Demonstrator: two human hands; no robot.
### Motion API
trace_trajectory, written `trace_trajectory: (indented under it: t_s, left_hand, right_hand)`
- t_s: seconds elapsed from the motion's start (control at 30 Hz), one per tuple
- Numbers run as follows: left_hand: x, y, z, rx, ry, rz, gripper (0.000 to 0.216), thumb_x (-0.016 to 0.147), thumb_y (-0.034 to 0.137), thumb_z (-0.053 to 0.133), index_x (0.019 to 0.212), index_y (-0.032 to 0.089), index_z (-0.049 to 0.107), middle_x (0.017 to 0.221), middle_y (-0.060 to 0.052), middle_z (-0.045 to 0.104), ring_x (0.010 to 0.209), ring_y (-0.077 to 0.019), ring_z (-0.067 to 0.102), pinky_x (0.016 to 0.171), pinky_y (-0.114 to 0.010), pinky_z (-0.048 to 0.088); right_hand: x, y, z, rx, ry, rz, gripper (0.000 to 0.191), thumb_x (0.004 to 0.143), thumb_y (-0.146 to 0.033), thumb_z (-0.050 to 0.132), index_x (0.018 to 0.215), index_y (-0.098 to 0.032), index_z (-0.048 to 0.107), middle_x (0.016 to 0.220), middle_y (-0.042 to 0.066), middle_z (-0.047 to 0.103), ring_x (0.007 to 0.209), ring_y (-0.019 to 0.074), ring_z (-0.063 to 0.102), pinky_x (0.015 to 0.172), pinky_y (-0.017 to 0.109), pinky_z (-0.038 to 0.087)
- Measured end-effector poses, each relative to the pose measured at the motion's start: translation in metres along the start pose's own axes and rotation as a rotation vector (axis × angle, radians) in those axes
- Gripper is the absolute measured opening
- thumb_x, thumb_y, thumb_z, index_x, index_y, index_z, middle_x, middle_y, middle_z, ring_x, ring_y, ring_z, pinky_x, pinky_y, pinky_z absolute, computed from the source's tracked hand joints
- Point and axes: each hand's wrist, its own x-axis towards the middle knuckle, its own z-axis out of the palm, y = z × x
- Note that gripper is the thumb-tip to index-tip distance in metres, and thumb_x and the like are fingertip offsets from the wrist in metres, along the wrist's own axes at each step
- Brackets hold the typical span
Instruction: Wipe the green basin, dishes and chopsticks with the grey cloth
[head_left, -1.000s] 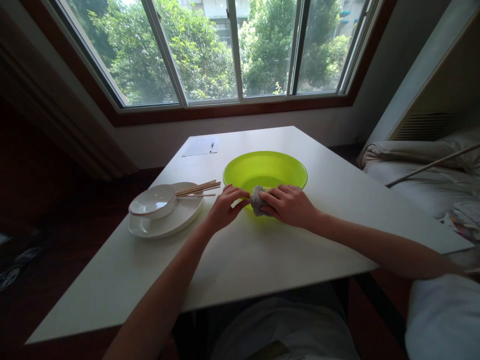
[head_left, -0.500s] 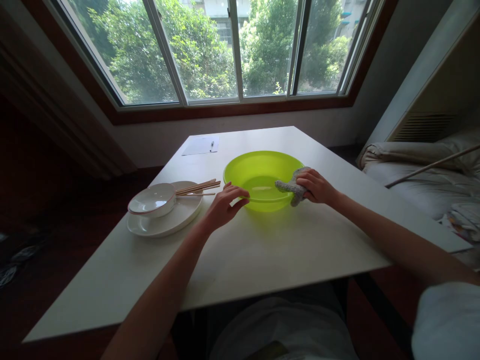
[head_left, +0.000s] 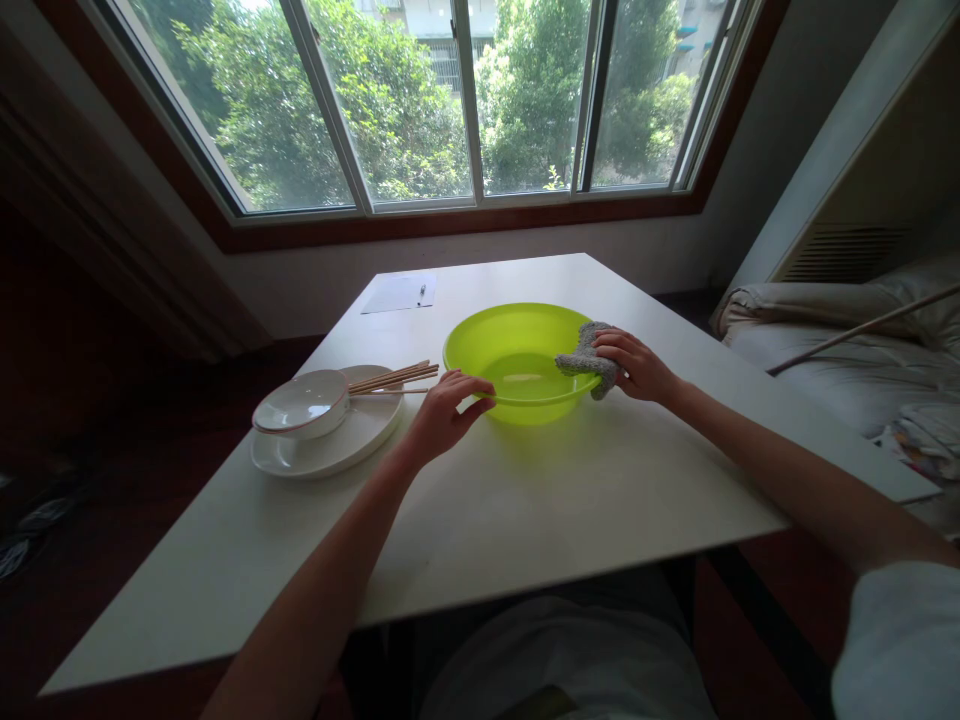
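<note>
One head-worn camera gives the single view, looking from above the near side of the desk (head_left: 525,520), facing forward and tipped downward. The window (head_left: 468,100) spans ten to one o'clock, beyond the desk's far edge. The person's clothing (head_left: 570,640) sits at six o'clock, very near the lens, and the forearms enter from seven and four. They lead to the left hand (head_left: 448,415) and right hand (head_left: 641,368), both seen from above and behind, with the green basin (head_left: 499,332) between them, near the centre.
</note>
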Motion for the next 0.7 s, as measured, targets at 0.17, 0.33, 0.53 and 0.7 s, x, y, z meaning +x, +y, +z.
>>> trace_trajectory:
  t_s: [0.17, 0.33, 0.53, 0.7]
  left_hand:
    - [-0.001, 0.0, 0.001, 0.0, 0.001, -0.017, 0.011, 0.084, 0.028, 0.059, 0.085, 0.018, 0.064, 0.081, -0.006, 0.07, 0.075, -0.0175, 0.062, 0.074, -0.032, 0.048]
    - [-0.001, 0.0, 0.002, 0.01, 0.016, -0.028, 0.01, 0.084, 0.027, 0.059, 0.085, 0.018, 0.064, 0.079, -0.004, 0.07, 0.073, -0.0168, 0.061, 0.072, -0.031, 0.047]
    - [-0.001, 0.002, 0.005, 0.017, 0.035, -0.04, 0.011, 0.083, 0.028, 0.06, 0.085, 0.018, 0.064, 0.081, -0.005, 0.07, 0.076, -0.0178, 0.062, 0.073, -0.032, 0.047]
    - [0.0, 0.003, 0.007, 0.04, 0.033, -0.035, 0.011, 0.084, 0.028, 0.059, 0.086, 0.018, 0.065, 0.081, -0.005, 0.07, 0.075, -0.0175, 0.062, 0.073, -0.032, 0.047]
  right_hand:
    - [0.009, -0.019, 0.004, -0.07, 0.033, -0.073, 0.039, 0.093, -0.044, 0.033, 0.107, -0.018, 0.057, 0.096, 0.013, 0.061, 0.095, 0.0251, 0.055, 0.092, 0.049, 0.043]
    - [0.021, -0.058, 0.018, -0.238, 0.112, -0.006, 0.04, 0.091, -0.048, 0.037, 0.098, -0.018, 0.064, 0.08, 0.009, 0.06, 0.078, 0.0225, 0.05, 0.075, 0.039, 0.04]
    - [0.051, -0.105, 0.019, -0.415, -0.02, 0.077, 0.034, 0.091, -0.043, 0.044, 0.101, -0.019, 0.065, 0.08, 0.007, 0.063, 0.072, 0.019, 0.049, 0.07, 0.034, 0.03]
    - [0.077, -0.134, 0.022, -0.479, -0.137, 0.178, 0.036, 0.095, -0.043, 0.037, 0.104, -0.02, 0.063, 0.077, 0.006, 0.064, 0.066, 0.017, 0.049, 0.064, 0.032, 0.024]
